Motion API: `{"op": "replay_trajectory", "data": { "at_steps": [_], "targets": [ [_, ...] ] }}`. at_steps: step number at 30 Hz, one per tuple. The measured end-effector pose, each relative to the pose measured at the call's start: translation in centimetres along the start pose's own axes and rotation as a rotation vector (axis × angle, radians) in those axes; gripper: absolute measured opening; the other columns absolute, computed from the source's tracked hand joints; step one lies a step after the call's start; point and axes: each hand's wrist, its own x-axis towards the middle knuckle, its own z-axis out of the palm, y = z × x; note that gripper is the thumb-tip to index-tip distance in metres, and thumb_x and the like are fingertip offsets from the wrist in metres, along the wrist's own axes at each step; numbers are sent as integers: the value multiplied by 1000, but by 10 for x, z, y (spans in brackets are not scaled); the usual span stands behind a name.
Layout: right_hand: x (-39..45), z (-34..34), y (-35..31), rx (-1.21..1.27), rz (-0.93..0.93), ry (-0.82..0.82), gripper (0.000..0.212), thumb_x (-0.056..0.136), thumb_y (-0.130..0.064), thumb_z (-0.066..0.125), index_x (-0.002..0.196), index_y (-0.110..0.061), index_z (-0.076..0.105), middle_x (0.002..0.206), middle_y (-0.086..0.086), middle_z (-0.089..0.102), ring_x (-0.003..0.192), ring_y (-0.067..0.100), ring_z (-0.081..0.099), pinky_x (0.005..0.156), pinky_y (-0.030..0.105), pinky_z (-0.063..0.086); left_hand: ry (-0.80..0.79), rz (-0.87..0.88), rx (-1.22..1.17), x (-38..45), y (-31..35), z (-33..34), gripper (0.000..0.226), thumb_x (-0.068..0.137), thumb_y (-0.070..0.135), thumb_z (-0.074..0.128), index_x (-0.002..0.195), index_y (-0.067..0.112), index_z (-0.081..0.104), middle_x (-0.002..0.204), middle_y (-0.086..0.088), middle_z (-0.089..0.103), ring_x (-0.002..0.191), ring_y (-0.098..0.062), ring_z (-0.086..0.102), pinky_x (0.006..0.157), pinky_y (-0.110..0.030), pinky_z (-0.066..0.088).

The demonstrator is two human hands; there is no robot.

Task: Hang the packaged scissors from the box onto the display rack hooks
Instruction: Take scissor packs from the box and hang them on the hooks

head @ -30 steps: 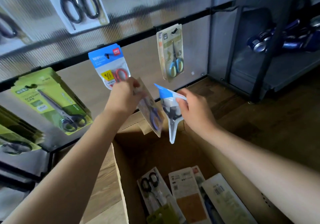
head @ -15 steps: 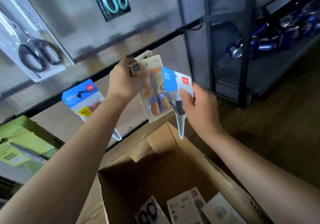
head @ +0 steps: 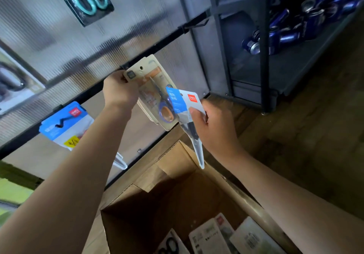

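Hanging step: left hand (head: pixel 120 91) pinches beige scissors pack (head: pixel 152 88) at rail hook; right hand (head: pixel 213 127) grips blue pack (head: pixel 182 101), next up; pack's hole needs threading onto hook.

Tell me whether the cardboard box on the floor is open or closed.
Open. The cardboard box has its flaps folded outward, and several packaged scissors are visible lying on its bottom.

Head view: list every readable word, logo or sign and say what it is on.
"deli": red logo on the blue-and-white pack in the right hand.
"deli": red logo on the hanging blue pack, above a yellow warning triangle.
Other print on those packs, the beige pack and the boxed packs: too blurred.
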Motion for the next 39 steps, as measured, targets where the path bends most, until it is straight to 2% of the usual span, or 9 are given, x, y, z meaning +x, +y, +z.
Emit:
{"op": "replay_trajectory", "data": {
  "at_steps": [6,10,13,20,22,27,30,36,39],
  "targets": [
    [-2,3,-1,6,17,-18,28,88,-39,40,87,-14,52,91,9,70,56,-12,44,49,3,33,63,0,0,3,-1,1,17,74,12,72,66,22,59,75,-1,63,73,-20,59,75,-40,56],
    [-4,7,1,2,-25,-24,35,90,-36,42,93,-6,59,99,9,71,69,-2,60,47,4,38,86,-14,21,4,-4,1,23,77,14,71,63,22,55,68,4,60,70,-18,58,72,-36,54],
    [-5,9,1,-12,-29,-39,39,91,-37,43,97,-2,61,101,10,71,76,7,65,52,7,38,72,-51,-17,4,-6,-2,19,71,21,78,71,20,60,80,-1,67,82,-23,66,79,-41,57],
    [-9,10,-11,-39,-2,-85,20,97,-28,48,95,-10,56,107,7,69,79,9,64,52,18,48,38,6,81,-12,-34,-11,15,78,21,68,71,24,54,74,-4,65,81,-29,66,82,-45,55],
    [-8,13,-15,-54,-5,-87,21,97,-27,48,98,-8,58,108,8,68,83,15,66,55,32,55,35,44,152,-21,-48,-17,8,78,22,64,77,22,56,82,-10,68,86,-32,66,83,-47,54],
    [-14,24,-29,-86,-5,-123,19,99,-26,44,97,-9,52,112,9,63,87,10,58,57,16,46,-4,115,464,-67,-82,-35,11,88,15,59,96,9,64,93,-10,69,90,-29,64,80,-31,49],
    [-23,39,-38,-109,-27,-159,14,99,-24,43,94,-12,49,114,9,62,91,11,56,60,8,41,-116,142,657,-89,-106,-57,13,89,13,55,97,6,63,93,-14,68,89,-34,61,75,-34,47],
    [-39,68,-65,-64,27,-282,23,99,-29,42,107,-9,52,128,8,58,110,18,61,71,33,59,-209,15,1062,-109,-124,-104,24,95,24,43,112,17,57,109,-13,61,99,-34,58,72,-33,40],
    [-40,81,-82,-48,7,-327,17,99,-30,43,102,-14,48,131,6,57,108,17,62,61,23,55,-241,-54,1139,-120,-133,-117,25,93,22,44,113,20,59,115,-9,60,108,-29,55,82,-31,40]
  ]
}}
